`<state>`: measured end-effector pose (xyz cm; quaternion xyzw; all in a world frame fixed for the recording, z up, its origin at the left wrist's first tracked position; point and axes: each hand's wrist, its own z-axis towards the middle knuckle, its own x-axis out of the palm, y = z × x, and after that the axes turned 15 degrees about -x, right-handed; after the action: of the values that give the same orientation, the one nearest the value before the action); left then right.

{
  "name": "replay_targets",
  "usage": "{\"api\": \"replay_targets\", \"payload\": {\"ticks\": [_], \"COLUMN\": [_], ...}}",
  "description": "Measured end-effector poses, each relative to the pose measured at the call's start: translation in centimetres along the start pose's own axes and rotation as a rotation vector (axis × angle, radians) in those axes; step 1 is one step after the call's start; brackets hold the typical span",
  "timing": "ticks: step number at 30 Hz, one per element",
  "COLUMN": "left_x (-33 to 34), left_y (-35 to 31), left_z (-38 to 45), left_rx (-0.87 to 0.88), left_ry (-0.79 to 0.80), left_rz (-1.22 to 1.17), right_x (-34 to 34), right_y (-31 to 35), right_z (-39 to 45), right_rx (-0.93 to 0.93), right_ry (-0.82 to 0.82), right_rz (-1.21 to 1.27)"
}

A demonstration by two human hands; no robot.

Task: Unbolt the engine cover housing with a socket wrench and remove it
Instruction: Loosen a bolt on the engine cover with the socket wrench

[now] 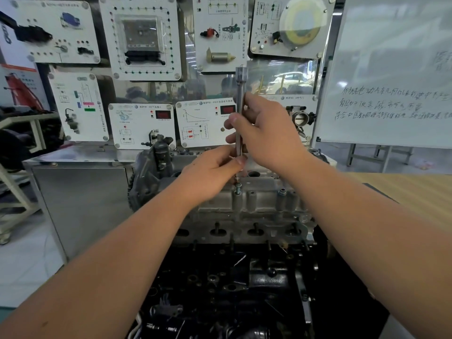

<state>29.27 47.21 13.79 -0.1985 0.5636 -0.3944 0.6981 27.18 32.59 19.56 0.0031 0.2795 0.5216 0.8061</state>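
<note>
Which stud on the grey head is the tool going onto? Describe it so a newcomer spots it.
Start at the grey cast-metal engine head in the middle. On its near upper edge stand short upright studs; take the one directly under the long steel extension bar held by both hands. Its neighbour stands bare to the right.

A grey cast-metal engine cover housing (254, 199) is set on top of a black engine block (220, 289), which lies nearer the camera and lower. Above the middle of the housing, a long slim steel socket extension bar (239, 106) is held upright, its lower end placed over a small bolt (237, 188) on the housing's top. The right hand (264, 133) is wrapped round the bar's middle; the left hand (215, 170) is placed below it and to its left, pinching the bar's lower end. Behind the engine, a wall of white training panels (141, 126) is mounted. A whiteboard with handwriting (391, 81) is stood to the right, and a pale wooden tabletop (415, 189) lies before it.
</note>
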Motion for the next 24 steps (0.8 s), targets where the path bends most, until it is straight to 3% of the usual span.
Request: {"api": "replay_targets", "payload": {"ticks": [3,12,18,24], "left_x": [-0.5,0.5,-0.5,-0.1], "left_y": [0.3,-0.2,0.7,-0.3], "left_z": [-0.1,0.0,0.3,-0.5], "left_rx": [0.060,-0.018,0.038,0.017], "left_ry": [0.040,-0.137,0.021,-0.069], "left_rz": [0.039,-0.045,-0.059,-0.074], "right_x": [-0.1,0.7,0.2,0.9], "right_y": [0.2,0.5,0.2,0.5], "right_z": [0.1,0.2,0.0,0.1], "right_rx": [0.000,0.009,-0.029,-0.015], "right_ry": [0.060,-0.054,0.054,0.014], "right_rz": [0.014,-0.094,-0.118,-0.125]}}
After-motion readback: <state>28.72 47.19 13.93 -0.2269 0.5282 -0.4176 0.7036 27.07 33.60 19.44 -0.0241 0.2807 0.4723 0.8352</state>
